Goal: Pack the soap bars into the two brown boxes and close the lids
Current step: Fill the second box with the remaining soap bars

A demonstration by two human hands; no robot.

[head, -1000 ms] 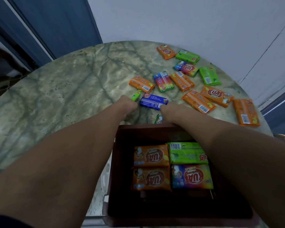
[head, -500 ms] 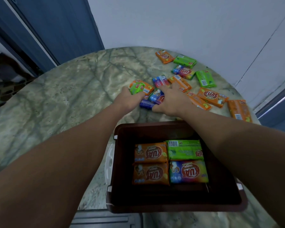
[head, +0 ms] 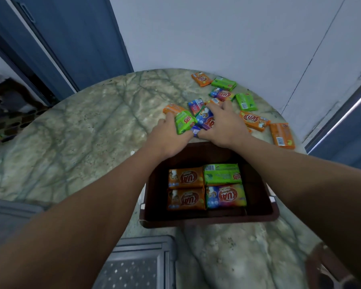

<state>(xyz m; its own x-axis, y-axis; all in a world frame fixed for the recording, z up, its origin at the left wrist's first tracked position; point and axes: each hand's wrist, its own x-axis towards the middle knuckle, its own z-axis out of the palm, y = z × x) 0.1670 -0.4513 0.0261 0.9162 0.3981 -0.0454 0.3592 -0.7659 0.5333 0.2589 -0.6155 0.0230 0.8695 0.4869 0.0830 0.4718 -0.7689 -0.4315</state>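
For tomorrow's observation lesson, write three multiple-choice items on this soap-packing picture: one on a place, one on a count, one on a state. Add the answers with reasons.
1. Where does the brown box stand?
A. on the floor
B. on the marble table, nearer the person than the loose bars
C. on a chair

2. How many soap bars lie in the box?
A. two
B. four
C. six

3. What is the left hand doing?
A. gripping a green bar
B. lying flat
C. closing a lid

Answers: B, the box sits on the table under the forearms; B, two orange, one green, one multicoloured; A, fingers curl round it.

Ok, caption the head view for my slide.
Both hands gather soap bars beyond a brown box holding four.
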